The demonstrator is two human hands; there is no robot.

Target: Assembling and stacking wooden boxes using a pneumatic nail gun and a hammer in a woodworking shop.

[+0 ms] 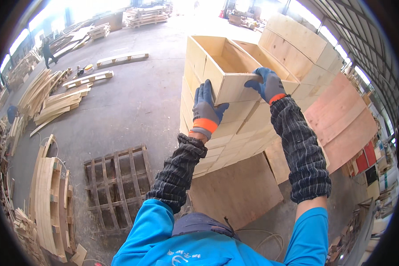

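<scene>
An open-topped wooden box [235, 88] of pale boards sits at the near left of the top layer of a tall stack of like boxes [226, 128]. Flat against its near left corner lies my left hand [207, 108], in a grey and blue work glove, fingers stretched out and thumb apart. My right hand [268, 84], gloved the same way, curls over the near right corner of the box's rim. Its thumb rests toward the front board. Right beside this box stands a second open box [264, 55], partly hidden by my right hand.
Plywood sheets [235, 190] lie at the foot of the stack, with more reddish sheets [341, 119] to the right. A dark slatted pallet [117, 186] is on the floor at left, near stacked planks [48, 204]. Far left, a person [48, 52] walks.
</scene>
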